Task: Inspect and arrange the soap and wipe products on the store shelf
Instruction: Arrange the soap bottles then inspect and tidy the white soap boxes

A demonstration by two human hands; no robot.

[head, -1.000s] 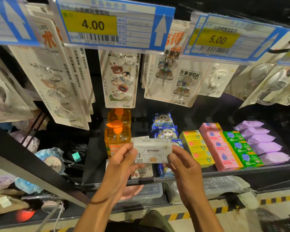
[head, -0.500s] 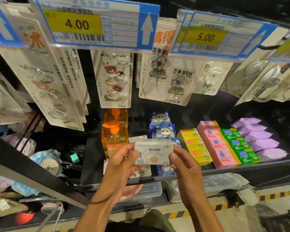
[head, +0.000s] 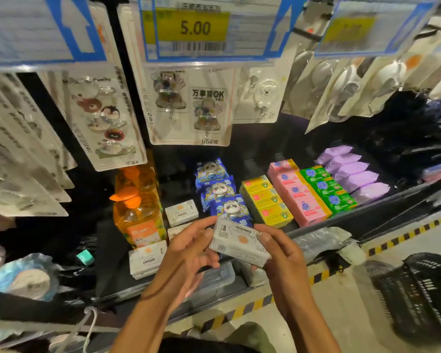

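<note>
The step in hand is inspection: the pack [head: 239, 242], white with an orange dot, is held tilted in the air just before the shelf [head: 336, 220], over its front edge and in front of the panda packs [head: 217, 192]. The left hand [head: 189, 250] pinches its left end between thumb and curled fingers; the right hand [head: 283, 253] grips its right end, thumb on top. The next move, as I judge it, is to lay it back among the like white packs [head: 181, 212] between the orange bottle [head: 138, 215] and the panda packs, squared with the row and label up, without knocking the bottle. The pack's print is too small to read, and its underside and the right fingers beneath it are hidden. The left hand covers part of the white row, so I cannot tell where the free slot is. The side price tags are blurred; only the 5.00 tag [head: 194, 29] reads.
</note>
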